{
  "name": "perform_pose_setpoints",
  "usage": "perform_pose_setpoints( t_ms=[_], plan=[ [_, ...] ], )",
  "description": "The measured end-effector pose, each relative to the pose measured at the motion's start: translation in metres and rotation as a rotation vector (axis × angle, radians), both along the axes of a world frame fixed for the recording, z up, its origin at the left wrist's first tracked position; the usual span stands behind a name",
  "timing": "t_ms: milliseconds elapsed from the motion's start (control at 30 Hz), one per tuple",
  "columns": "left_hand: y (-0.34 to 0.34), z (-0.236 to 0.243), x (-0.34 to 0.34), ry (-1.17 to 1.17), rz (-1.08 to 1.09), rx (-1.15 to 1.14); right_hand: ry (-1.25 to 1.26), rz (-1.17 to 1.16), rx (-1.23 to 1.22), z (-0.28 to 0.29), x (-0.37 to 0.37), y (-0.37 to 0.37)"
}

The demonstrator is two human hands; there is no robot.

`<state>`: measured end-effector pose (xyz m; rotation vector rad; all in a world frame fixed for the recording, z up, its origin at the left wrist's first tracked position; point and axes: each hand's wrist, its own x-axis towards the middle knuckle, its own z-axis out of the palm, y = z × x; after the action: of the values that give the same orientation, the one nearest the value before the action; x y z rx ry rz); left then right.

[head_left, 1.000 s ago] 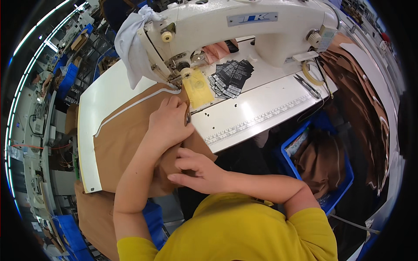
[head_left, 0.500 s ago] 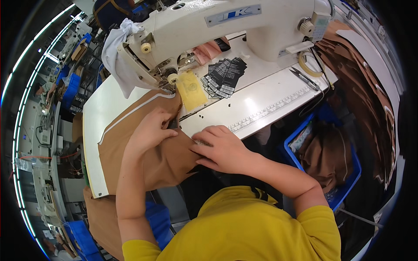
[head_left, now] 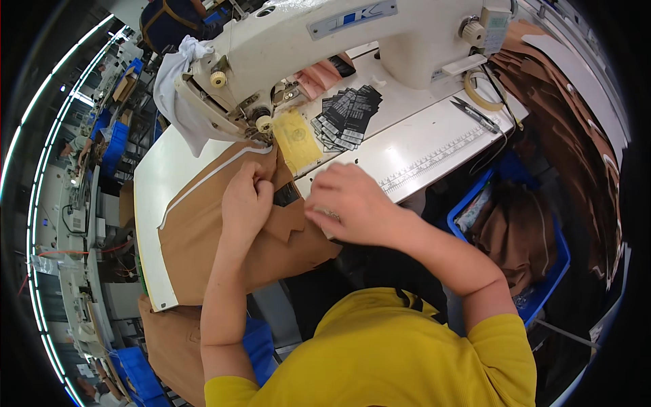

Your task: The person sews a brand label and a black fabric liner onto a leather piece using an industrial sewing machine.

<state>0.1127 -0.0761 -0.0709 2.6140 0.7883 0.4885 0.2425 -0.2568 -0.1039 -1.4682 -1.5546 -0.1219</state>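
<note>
A piece of brown fabric with a white strip along its upper edge spreads over the white sewing table and hangs past its front edge. My left hand is closed in a pinch on the fabric, below the needle area of the sewing machine. Between my hands, a folded brown flap stands up beside a small dark patch, whose kind I cannot make out. Just right of the flap is my right hand, fingers curled together; what they hold, if anything, is hidden.
Black printed tags lie fanned out beside a yellow patch. Farther right are thread snips, a tape roll and a ruler strip. A blue bin holds brown fabric; stacked brown pieces lie beyond.
My left hand has shifted slightly right. My right hand has lifted a little, its fingers curling in. The fabric between them has been folded, showing a flap and a dark patch.
</note>
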Motion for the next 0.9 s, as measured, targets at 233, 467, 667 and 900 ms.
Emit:
perform_pose_setpoints(
  t_ms=[233, 467, 667, 900],
  plan=[
    [0.002, -0.012, 0.012, 0.057, -0.05, 0.194, -0.131, -0.036, -0.109, -0.018, 0.043, 0.062],
    [0.018, -0.017, 0.016, 0.013, -0.036, 0.054, -0.209, -0.017, -0.131, -0.026, 0.036, 0.063],
    [0.023, -0.019, 0.018, -0.066, -0.097, -0.055, -0.267, -0.061, -0.168, -0.024, 0.033, 0.062],
    [0.023, -0.017, 0.018, -0.036, -0.088, -0.107, -0.273, -0.099, -0.191, -0.02, 0.032, 0.06]
  ],
)
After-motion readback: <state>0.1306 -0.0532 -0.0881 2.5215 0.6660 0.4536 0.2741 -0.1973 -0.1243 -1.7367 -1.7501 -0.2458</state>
